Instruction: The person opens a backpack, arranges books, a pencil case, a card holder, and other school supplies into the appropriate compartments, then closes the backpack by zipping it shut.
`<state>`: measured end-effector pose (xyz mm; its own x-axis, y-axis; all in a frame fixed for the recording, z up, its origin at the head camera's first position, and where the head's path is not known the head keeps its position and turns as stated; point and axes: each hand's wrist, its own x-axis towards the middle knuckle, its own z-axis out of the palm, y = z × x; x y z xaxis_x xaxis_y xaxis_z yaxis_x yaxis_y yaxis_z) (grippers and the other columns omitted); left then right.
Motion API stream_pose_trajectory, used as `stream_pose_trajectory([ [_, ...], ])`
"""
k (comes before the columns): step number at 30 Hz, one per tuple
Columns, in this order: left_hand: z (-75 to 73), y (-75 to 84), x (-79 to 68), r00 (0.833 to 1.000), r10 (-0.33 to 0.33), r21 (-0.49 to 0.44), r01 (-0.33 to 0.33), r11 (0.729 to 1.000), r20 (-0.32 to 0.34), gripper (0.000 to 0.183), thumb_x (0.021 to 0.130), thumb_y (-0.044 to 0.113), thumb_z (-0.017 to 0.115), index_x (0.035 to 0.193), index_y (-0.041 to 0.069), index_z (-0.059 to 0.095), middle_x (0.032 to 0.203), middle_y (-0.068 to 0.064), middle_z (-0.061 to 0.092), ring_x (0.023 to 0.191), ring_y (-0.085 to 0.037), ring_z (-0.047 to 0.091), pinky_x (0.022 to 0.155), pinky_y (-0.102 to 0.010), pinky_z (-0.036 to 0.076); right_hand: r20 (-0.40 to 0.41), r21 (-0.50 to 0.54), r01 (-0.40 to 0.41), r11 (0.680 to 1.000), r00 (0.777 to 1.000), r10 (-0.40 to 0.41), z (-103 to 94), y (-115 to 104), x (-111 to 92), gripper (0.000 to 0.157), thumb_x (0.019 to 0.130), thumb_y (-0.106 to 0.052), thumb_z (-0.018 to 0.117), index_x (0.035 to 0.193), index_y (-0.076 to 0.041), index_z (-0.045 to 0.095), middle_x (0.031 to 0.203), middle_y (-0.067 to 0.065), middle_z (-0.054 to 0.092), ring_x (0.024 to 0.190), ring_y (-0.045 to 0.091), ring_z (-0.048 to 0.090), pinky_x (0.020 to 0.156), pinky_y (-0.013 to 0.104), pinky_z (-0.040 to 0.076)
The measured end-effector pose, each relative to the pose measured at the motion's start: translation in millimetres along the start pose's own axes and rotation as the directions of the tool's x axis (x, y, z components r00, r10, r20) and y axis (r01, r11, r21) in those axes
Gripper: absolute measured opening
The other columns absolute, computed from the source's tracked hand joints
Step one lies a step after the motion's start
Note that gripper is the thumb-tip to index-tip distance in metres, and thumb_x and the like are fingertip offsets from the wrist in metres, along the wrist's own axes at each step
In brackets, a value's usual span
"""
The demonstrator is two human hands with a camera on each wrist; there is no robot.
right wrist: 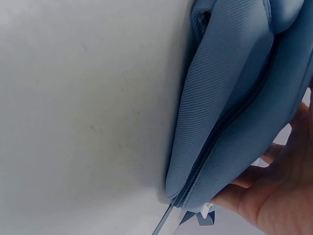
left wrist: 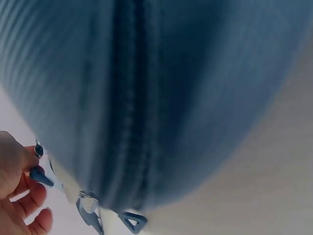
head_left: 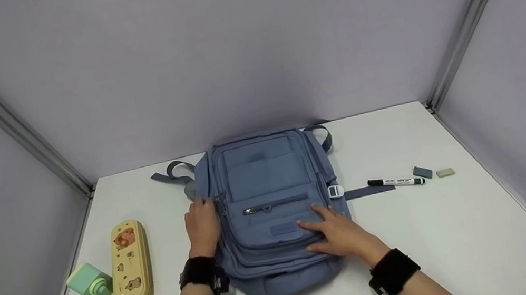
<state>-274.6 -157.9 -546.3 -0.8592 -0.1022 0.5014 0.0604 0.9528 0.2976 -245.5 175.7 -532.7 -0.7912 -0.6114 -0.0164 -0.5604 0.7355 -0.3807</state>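
A blue backpack (head_left: 267, 173) lies on the table with its front pocket facing up. At its left edge my left hand (head_left: 203, 227) pinches a zipper pull; in the left wrist view the blue pull tab (left wrist: 41, 176) shows between the thumb and fingers. Another triangular pull (left wrist: 132, 222) hangs beside it. My right hand (head_left: 336, 231) rests with spread fingers on the lower right of the pack's front. The side zipper (right wrist: 215, 132) runs closed in the right wrist view, with that hand (right wrist: 274, 191) lying against the fabric.
To the left lie a yellow pencil case (head_left: 130, 266) with cartoon prints and a mint-green bottle-like item (head_left: 89, 281). A black-and-white marker (head_left: 397, 181), a dark eraser-like block (head_left: 422, 172) and a pale one (head_left: 444, 172) lie right. A strap (head_left: 369, 191) extends toward the marker. Panels enclose the table.
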Motion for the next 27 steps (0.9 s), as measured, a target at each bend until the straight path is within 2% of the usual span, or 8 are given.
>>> stream_pose_trajectory([
  [5,-2.2,6.9,-2.0,0.999,0.028,0.029,-0.026,0.999,-0.045,0.016,0.094,0.002,0.058,0.085,-0.011,0.063,0.080,-0.023,0.053,0.064,-0.040,0.057,0.055,-0.051,0.047,0.013,0.009,0.004,1.000,1.000,-0.005,1.2,0.1,1.3,0.061,0.089,-0.050,0.067,0.143,-0.025,0.053,0.154,0.024,0.028,0.134,0.058,0.026,0.104,0.068,0.026],
  [8,-4.8,12.0,-3.0,0.999,0.017,0.018,-0.016,1.000,-0.051,0.016,0.093,-0.001,0.057,0.082,-0.011,0.062,0.079,-0.023,0.052,0.061,-0.039,0.057,0.053,-0.051,0.048,0.026,0.012,-0.001,1.000,1.000,0.001,0.9,-0.2,1.6,0.059,0.090,-0.049,0.066,0.143,-0.024,0.054,0.154,0.025,0.027,0.134,0.058,0.026,0.103,0.068,0.026],
  [13,-11.1,20.8,-5.4,0.997,-0.059,-0.054,0.061,0.997,0.039,0.014,0.092,-0.004,0.055,0.083,-0.010,0.064,0.078,-0.028,0.058,0.067,-0.043,0.062,0.056,-0.052,0.051,0.034,0.013,0.003,1.000,0.999,-0.004,0.8,-1.6,1.0,0.058,0.092,-0.047,0.066,0.143,-0.023,0.054,0.153,0.025,0.027,0.133,0.059,0.027,0.102,0.070,0.027],
  [20,-21.9,29.8,-14.2,0.981,-0.137,-0.119,0.153,0.981,0.137,0.023,0.097,0.000,0.049,0.077,-0.004,0.059,0.074,-0.029,0.062,0.064,-0.044,0.064,0.052,-0.053,0.050,0.021,-0.001,-0.001,1.000,1.000,0.001,2.3,-1.2,1.2,0.056,0.093,-0.046,0.064,0.143,-0.025,0.053,0.154,0.025,0.027,0.132,0.061,0.026,0.102,0.070,0.027],
  [23,-23.5,30.5,-21.0,0.978,-0.144,-0.126,0.163,0.978,0.153,0.020,0.097,0.001,0.048,0.081,-0.004,0.059,0.075,-0.028,0.062,0.066,-0.044,0.063,0.053,-0.053,0.050,0.017,-0.010,-0.009,1.000,1.000,0.009,3.0,-0.2,1.4,0.055,0.093,-0.046,0.064,0.143,-0.025,0.053,0.154,0.024,0.026,0.132,0.061,0.025,0.102,0.069,0.027],
  [27,-24.3,29.6,-28.9,0.976,-0.139,-0.153,0.165,0.974,0.170,0.016,0.097,0.002,0.053,0.086,-0.004,0.063,0.079,-0.027,0.063,0.069,-0.044,0.064,0.056,-0.054,0.050,0.016,-0.004,-0.010,1.000,1.000,0.010,2.6,0.5,1.6,0.055,0.093,-0.046,0.064,0.143,-0.025,0.053,0.154,0.024,0.026,0.132,0.062,0.025,0.102,0.069,0.026],
])
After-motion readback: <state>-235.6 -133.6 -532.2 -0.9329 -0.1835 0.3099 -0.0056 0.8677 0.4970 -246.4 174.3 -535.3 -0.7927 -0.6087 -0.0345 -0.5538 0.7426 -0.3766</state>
